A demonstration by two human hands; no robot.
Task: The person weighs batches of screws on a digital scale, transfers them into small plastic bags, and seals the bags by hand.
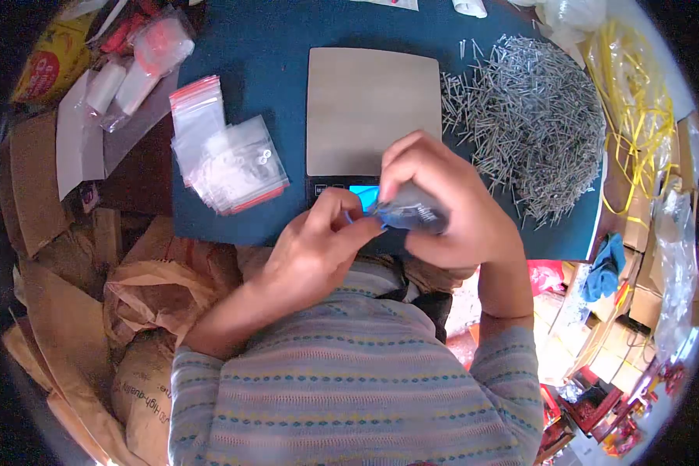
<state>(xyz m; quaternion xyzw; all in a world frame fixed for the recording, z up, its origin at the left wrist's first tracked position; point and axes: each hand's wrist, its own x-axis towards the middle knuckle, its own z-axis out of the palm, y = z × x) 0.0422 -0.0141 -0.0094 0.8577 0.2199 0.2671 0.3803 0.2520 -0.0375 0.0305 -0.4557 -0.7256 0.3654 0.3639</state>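
left hand [311,241] and right hand [464,200] meet at a small bag [419,211] near the scale [373,109].
at left, clear zip bags [229,159] lie overlapping on the dark surface [260,50]; next, the left hand pinches the small bag's edge between thumb and forefinger; behind, the scale's plate is bare, its blue display [360,193] partly covered; the small bag, greyish inside, is held above the surface's near edge; the right hand curls around it; at far right spreads a heap of nails [532,124].
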